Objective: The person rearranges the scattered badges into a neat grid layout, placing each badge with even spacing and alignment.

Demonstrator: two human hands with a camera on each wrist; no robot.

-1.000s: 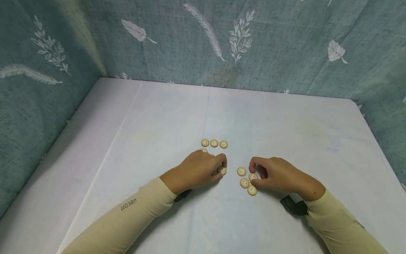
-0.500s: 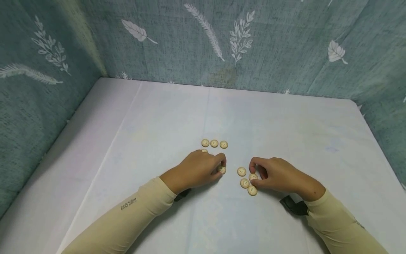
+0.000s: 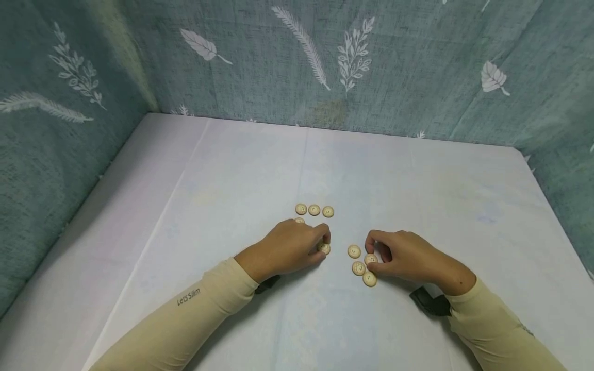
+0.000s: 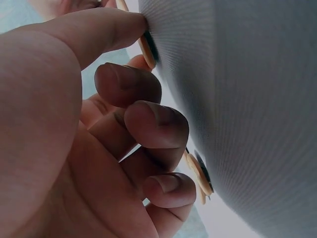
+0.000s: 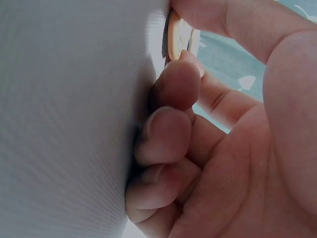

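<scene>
In the head view my left hand [image 3: 289, 248] pinches a round beige button [image 3: 324, 249] between thumb and forefinger, low over the white cloth. The left wrist view shows that button [image 4: 147, 51] on edge by the thumb tip, with the other fingers curled. To the right, my right hand [image 3: 410, 257] has thumb and forefinger at opposite edges of another button [image 3: 371, 259]. From the right wrist, this button [image 5: 175, 35] appears between those two fingertips. Three loose buttons lie just left of it, including the nearest one [image 3: 359, 268].
Beyond the left hand, three buttons form a short row, with one in the middle [image 3: 314, 209]. Another button [image 3: 299, 220] below the row's left end is partly hidden by the left knuckles. Leaf-patterned green fabric [image 3: 260, 67] encloses the white-covered table [image 3: 417, 180].
My left hand has drawn its button very slightly to the left. The right hand and the other buttons keep their places; the head view has shifted a touch.
</scene>
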